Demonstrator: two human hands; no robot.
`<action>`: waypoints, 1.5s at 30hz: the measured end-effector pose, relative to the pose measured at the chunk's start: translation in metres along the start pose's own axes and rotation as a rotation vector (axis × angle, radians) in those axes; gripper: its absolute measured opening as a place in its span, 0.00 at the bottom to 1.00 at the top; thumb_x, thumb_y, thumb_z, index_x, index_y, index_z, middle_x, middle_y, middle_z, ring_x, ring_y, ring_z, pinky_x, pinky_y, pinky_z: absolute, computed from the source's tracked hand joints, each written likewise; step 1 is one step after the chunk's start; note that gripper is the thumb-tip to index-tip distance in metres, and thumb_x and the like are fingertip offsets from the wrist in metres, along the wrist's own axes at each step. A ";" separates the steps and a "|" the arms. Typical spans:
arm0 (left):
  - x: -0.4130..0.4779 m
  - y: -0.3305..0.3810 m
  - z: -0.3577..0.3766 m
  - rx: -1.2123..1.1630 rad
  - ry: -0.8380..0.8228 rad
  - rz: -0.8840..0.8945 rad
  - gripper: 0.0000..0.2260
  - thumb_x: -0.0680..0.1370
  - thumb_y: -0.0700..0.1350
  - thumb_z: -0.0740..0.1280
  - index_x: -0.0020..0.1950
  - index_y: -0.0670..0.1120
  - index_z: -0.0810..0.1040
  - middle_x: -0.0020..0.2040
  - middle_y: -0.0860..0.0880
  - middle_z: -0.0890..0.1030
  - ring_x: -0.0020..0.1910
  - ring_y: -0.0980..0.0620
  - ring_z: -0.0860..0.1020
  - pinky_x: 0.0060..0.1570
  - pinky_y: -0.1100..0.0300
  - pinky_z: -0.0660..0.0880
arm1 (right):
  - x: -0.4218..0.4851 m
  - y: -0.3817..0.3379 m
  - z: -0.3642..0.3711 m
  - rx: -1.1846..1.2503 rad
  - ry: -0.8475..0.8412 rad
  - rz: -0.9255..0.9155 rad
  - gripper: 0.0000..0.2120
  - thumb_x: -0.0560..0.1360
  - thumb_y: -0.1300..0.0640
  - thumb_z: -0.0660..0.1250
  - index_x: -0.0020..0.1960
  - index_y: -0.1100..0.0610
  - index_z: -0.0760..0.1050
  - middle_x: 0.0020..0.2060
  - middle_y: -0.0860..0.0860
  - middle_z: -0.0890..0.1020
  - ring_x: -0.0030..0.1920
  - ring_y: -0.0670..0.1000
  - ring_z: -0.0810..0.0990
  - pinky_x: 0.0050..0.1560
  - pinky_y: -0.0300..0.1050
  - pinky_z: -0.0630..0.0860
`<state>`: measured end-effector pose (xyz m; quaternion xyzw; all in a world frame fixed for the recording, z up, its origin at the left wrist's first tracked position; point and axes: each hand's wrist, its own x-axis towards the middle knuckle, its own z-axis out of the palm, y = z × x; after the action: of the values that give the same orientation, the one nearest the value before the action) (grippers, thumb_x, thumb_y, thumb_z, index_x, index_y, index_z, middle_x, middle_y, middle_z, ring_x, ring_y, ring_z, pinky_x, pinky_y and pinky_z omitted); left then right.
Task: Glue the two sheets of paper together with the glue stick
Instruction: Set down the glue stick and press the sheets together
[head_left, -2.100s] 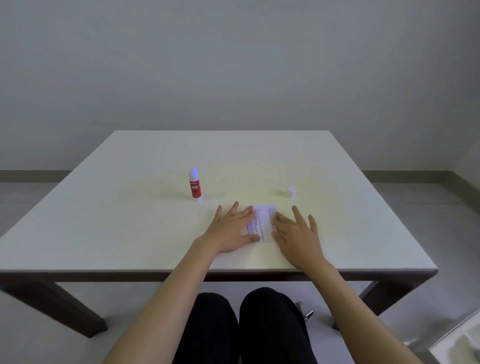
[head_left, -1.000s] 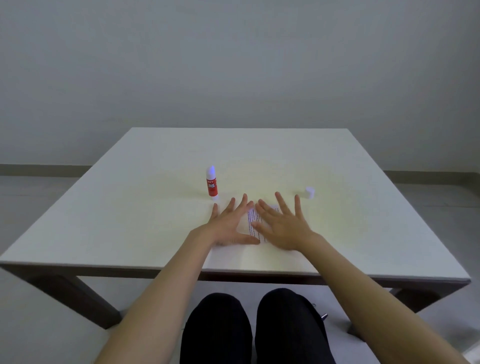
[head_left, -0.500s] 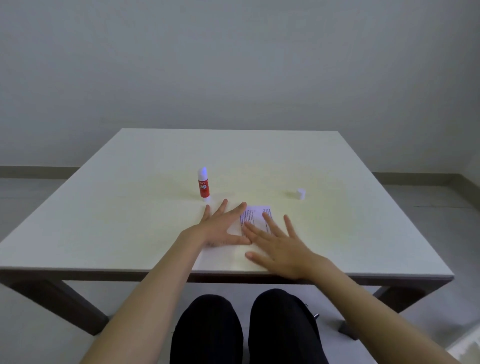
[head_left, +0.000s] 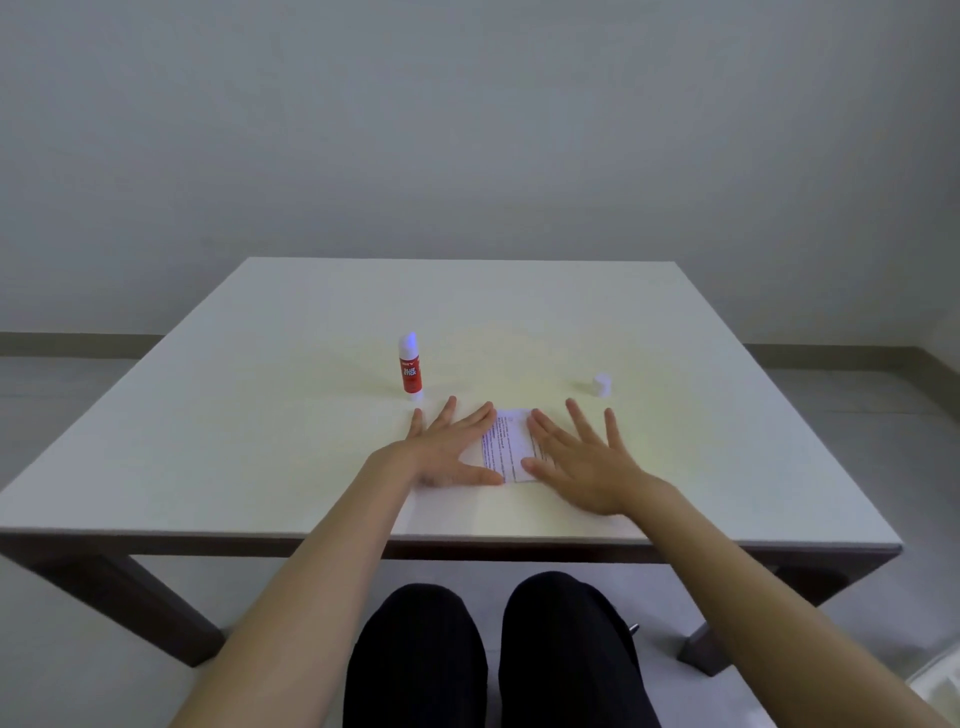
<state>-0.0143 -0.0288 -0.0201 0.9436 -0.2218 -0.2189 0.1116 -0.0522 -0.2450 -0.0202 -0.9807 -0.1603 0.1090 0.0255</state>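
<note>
A small printed paper (head_left: 510, 446) lies flat near the table's front edge; whether it is one sheet or two stacked I cannot tell. My left hand (head_left: 448, 449) rests flat on its left part, fingers spread. My right hand (head_left: 582, 457) lies flat over its right part, fingers apart. Only the paper's middle strip shows between them. The red glue stick (head_left: 409, 367) stands upright and uncapped behind my left hand. Its white cap (head_left: 601, 385) sits apart, behind my right hand.
The white table (head_left: 260, 415) has a dark frame and legs; its front edge runs just below my wrists. My dark-trousered knees (head_left: 488, 649) are under it. A grey wall stands behind the table.
My right hand slid forward and to the right across the paper, from its near edge to its right side. My left hand stayed pressed on the left side.
</note>
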 end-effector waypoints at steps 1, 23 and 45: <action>0.001 0.000 0.000 0.000 -0.001 0.001 0.43 0.73 0.67 0.59 0.76 0.55 0.37 0.77 0.60 0.37 0.75 0.49 0.31 0.71 0.40 0.31 | -0.005 -0.006 0.002 -0.015 0.019 -0.046 0.35 0.75 0.32 0.38 0.76 0.47 0.36 0.75 0.39 0.38 0.74 0.51 0.29 0.71 0.61 0.27; -0.002 0.001 -0.004 -0.073 0.001 0.012 0.43 0.72 0.65 0.63 0.77 0.55 0.39 0.77 0.61 0.39 0.75 0.51 0.32 0.71 0.40 0.30 | 0.010 -0.024 0.010 -0.019 0.052 -0.068 0.36 0.73 0.31 0.36 0.76 0.47 0.37 0.76 0.40 0.39 0.75 0.55 0.30 0.68 0.60 0.25; -0.015 -0.009 0.013 -0.798 0.867 -0.111 0.05 0.73 0.50 0.71 0.47 0.54 0.82 0.49 0.58 0.84 0.55 0.57 0.80 0.56 0.65 0.72 | 0.004 -0.030 0.018 0.122 0.119 -0.098 0.33 0.76 0.34 0.43 0.75 0.44 0.33 0.76 0.41 0.37 0.74 0.52 0.30 0.69 0.62 0.26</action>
<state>-0.0288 -0.0158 -0.0288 0.8424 -0.0070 0.1145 0.5266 -0.0615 -0.2146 -0.0361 -0.9731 -0.1993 0.0586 0.0999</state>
